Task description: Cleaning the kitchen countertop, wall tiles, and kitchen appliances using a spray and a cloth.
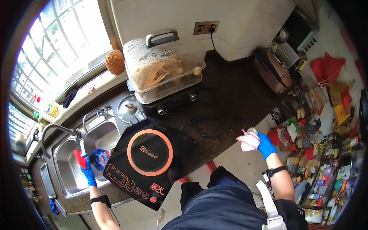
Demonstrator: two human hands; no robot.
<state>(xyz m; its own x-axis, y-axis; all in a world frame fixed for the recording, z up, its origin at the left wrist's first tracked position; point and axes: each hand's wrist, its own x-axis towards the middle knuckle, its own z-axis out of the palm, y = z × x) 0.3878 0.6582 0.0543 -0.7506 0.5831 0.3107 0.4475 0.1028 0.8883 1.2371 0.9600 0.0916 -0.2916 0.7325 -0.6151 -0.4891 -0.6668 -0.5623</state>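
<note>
My left hand (88, 172), in a blue glove, grips a blue spray bottle (101, 159) by its red trigger head, over the steel double sink (67, 169). My right hand (266, 146), also gloved in blue, holds a crumpled pink and white cloth (249, 140) beyond the counter's front edge. Between my hands, a black induction cooktop (178, 143) with an orange ring lies tilted across the counter (230, 95), its lower corner past the edge. Behind it stands a clear-lidded electric steamer (166, 69) with food inside.
A glass pot lid (128, 107) lies beside the sink, near the curved faucet (57, 126). Bottles (53, 110) stand on the windowsill. A brown appliance (273, 70) sits at the counter's right end. Crowded shelves (319, 172) of jars and packets are on my right.
</note>
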